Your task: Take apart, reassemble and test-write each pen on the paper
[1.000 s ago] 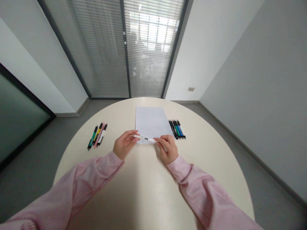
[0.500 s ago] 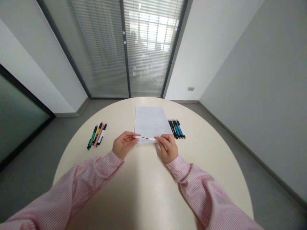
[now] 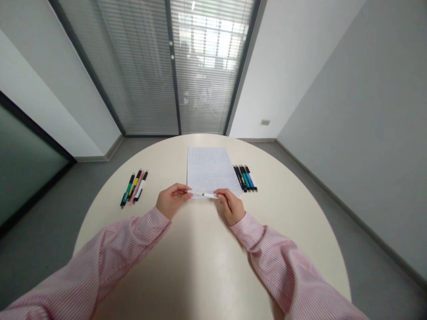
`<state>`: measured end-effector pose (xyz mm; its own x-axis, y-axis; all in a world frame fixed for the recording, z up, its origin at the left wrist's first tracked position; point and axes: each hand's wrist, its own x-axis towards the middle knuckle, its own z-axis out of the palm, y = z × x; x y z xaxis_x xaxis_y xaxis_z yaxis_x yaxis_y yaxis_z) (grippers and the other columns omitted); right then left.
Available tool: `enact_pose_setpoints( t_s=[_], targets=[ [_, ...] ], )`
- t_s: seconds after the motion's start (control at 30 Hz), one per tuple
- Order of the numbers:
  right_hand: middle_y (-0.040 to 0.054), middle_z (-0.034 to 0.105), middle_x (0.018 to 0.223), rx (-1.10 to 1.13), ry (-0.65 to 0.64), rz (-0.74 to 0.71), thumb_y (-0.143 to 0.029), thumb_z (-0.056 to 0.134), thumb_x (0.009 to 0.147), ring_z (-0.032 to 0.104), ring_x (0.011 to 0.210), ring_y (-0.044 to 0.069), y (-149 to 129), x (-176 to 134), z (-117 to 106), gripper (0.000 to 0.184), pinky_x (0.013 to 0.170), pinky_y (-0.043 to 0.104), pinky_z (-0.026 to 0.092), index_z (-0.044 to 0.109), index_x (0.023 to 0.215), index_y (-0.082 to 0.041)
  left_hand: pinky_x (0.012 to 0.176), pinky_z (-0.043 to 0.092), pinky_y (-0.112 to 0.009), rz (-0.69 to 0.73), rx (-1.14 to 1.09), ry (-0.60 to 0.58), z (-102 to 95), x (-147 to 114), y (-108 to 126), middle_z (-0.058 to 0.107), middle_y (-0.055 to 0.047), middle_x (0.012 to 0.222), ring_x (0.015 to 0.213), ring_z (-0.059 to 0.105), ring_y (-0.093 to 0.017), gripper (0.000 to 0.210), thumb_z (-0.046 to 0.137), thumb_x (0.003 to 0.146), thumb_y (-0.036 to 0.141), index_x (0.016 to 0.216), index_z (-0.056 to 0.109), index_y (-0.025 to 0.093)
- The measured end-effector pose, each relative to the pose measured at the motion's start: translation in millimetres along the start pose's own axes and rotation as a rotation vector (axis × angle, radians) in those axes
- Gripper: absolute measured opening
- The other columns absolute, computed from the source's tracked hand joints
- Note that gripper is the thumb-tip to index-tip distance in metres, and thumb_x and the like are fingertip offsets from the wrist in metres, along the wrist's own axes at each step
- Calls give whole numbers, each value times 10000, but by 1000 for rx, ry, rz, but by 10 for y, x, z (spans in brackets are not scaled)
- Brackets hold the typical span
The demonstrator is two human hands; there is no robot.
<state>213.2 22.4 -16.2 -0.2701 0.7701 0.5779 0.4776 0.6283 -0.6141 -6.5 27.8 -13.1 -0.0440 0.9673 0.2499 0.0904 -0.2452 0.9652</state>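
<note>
A slim white pen point(image 3: 207, 195) with a small dark band near its middle is held level between my hands, over the near edge of a lined sheet of paper point(image 3: 210, 169). My left hand point(image 3: 170, 202) pinches its left end between thumb and fingertips. At the other end, my right hand point(image 3: 233, 208) grips it with thumb and index finger, the remaining fingers curled in. Small print on the pen is too fine to read.
Left on the round cream table point(image 3: 207, 262) lie several pens, among them a green pen point(image 3: 128, 190) and a white pen point(image 3: 141, 186). Several more, including a blue pen point(image 3: 248, 178), line up right of the paper. Beyond the table stands a glass partition point(image 3: 143, 71) with blinds.
The fingers of my right hand have curled in more around the pen's right end. Less of the dark part at the pen's middle shows. My left hand stays nearly still.
</note>
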Motion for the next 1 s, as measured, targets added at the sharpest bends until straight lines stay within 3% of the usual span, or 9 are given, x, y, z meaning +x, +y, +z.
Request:
enact_pose_setpoints(
  t_s=[0.2, 0.3, 0.37, 0.53, 0.6, 0.7, 0.87, 0.93, 1.0],
  targets=[
    [21, 584, 761, -4, -90, 47, -294, 525, 832, 524, 607, 130, -32, -10, 18, 176, 540, 236, 427, 510, 969, -186, 651, 565, -248, -12, 24, -23, 9, -3, -8, 680, -39, 715, 652, 651, -151, 262, 744, 611, 317, 798, 650, 159],
    [14, 548, 706, -33, -83, 44, -264, 442, 880, 516, 630, 134, -24, -1, 22, 118, 592, 251, 423, 532, 864, -190, 670, 564, -256, -17, 28, -55, 20, -8, 0, 681, -44, 728, 663, 652, -153, 256, 741, 612, 321, 785, 648, 158],
    [17, 540, 696, -44, -67, 49, -251, 380, 909, 517, 656, 139, -18, 9, 25, 198, 625, 262, 419, 540, 807, -195, 678, 564, -263, -22, 18, -64, 27, -11, 6, 680, -45, 733, 671, 654, -156, 264, 743, 608, 330, 782, 645, 157],
    [38, 536, 843, 1, -70, 39, -326, 556, 819, 490, 650, 130, -13, 20, 34, 204, 542, 235, 417, 519, 960, -184, 675, 567, -276, -63, 9, -34, 27, -8, 31, 680, -48, 721, 673, 657, -166, 289, 753, 590, 341, 778, 639, 154],
    [35, 527, 794, -8, -78, 16, -305, 504, 853, 497, 670, 137, -11, 20, 34, 127, 572, 243, 421, 534, 875, -183, 679, 566, -275, -71, 3, -36, 24, -6, 39, 681, -50, 726, 677, 656, -165, 290, 754, 588, 337, 778, 637, 151],
    [23, 528, 717, -15, -108, 22, -269, 377, 913, 504, 662, 138, -11, 17, 34, 213, 626, 261, 421, 549, 816, -190, 688, 561, -264, -75, 0, -49, 20, -3, 38, 681, -50, 733, 685, 656, -159, 300, 751, 587, 339, 786, 633, 146],
    [28, 556, 822, 5, -108, 111, -345, 558, 812, 488, 598, 115, -24, 6, 29, 216, 572, 242, 422, 524, 954, -186, 713, 559, -276, -72, 35, -48, 9, 9, 13, 685, -60, 770, 723, 660, -166, 339, 732, 602, 373, 816, 623, 134],
    [24, 547, 746, -14, -113, 104, -320, 466, 865, 501, 627, 128, -31, 7, 25, 154, 598, 248, 417, 540, 847, -187, 715, 559, -275, -69, 47, -51, 6, 10, 11, 684, -60, 770, 721, 660, -166, 348, 729, 603, 384, 819, 622, 133],
    [25, 548, 703, -20, -126, 109, -290, 354, 911, 511, 639, 134, -37, 9, 22, 245, 619, 255, 411, 548, 802, -188, 714, 559, -272, -70, 51, -54, 6, 11, 14, 684, -59, 767, 721, 660, -165, 354, 728, 600, 391, 818, 622, 134]
  ],
)
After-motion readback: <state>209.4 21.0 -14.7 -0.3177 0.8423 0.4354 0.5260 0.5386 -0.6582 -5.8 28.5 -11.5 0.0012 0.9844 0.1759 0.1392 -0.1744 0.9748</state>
